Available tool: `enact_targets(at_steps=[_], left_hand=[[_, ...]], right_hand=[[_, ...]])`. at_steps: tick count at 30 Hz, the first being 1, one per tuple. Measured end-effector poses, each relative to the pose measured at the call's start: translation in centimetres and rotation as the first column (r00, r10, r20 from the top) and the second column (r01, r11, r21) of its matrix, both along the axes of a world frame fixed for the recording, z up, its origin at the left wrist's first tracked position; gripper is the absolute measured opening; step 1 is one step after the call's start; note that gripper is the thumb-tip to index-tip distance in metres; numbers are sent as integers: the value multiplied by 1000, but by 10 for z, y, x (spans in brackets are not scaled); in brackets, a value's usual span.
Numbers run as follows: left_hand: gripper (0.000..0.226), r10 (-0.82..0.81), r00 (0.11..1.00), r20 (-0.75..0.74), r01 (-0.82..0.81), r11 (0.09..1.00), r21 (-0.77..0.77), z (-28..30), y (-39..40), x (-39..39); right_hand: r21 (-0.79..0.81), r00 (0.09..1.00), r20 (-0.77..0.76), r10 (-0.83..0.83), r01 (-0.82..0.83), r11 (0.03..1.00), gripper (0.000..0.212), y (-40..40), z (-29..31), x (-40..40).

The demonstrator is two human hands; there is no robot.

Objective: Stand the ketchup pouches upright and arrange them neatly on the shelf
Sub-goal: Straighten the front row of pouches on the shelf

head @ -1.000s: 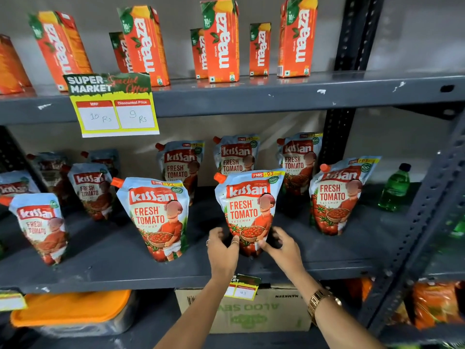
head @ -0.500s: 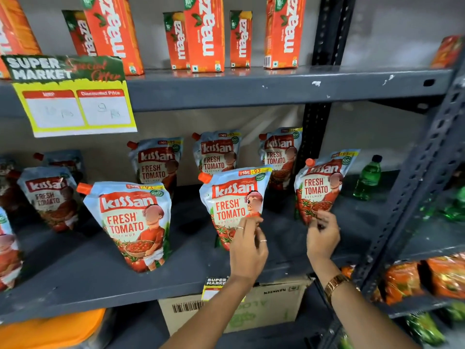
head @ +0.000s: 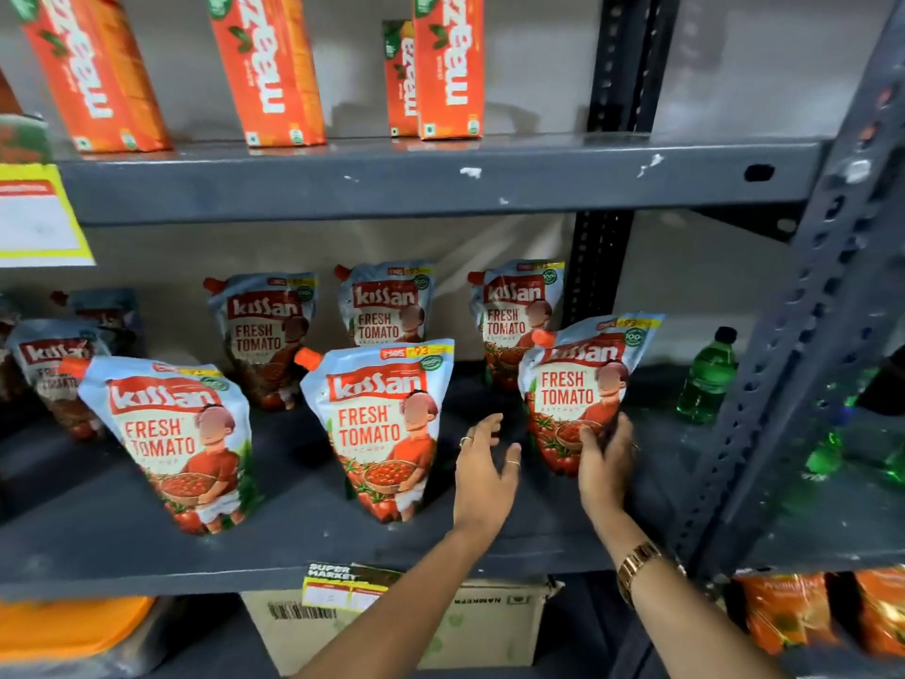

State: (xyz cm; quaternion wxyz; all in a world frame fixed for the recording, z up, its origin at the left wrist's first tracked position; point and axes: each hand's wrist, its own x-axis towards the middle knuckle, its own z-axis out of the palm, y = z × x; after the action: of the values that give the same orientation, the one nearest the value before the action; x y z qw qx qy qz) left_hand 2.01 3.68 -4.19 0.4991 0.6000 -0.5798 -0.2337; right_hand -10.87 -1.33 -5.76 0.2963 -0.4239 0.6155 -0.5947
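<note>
Head view: right hand [head: 605, 458] cups the near-right pouch [head: 575, 394] at its base, likely to straighten its lean; left hand [head: 485, 470] hovers spread, empty, beside it.

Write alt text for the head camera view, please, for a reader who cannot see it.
The right hand grips the base of the rightmost front ketchup pouch on a grey shelf, while the left hand hovers open beside it. Six more pouches stand nearby; a green bottle stands farther right.
</note>
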Motion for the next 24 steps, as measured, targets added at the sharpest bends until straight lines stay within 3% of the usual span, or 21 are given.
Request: enact_targets(at_steps=[6, 12, 18, 24], left_hand=[[60, -34, 990, -139, 53, 990, 134, 1, -35, -29], [33, -5, 982, -187, 42, 981, 191, -4, -54, -37], [33, 8, 988, -156, 27, 976, 216, -4, -55, -30], [32, -11, 987, -160, 44, 977, 207, -6, -44, -17]], right_hand=[[-91, 997, 17, 81, -79, 993, 80, -1, -1, -8], [-107, 989, 75, 131, -123, 987, 82, -5, -5, -9], [-79, 988, 32, 151, -148, 986, 79, 0, -9, -6], [-31, 980, -37, 197, -198, 980, 61, 12, -12, -4]])
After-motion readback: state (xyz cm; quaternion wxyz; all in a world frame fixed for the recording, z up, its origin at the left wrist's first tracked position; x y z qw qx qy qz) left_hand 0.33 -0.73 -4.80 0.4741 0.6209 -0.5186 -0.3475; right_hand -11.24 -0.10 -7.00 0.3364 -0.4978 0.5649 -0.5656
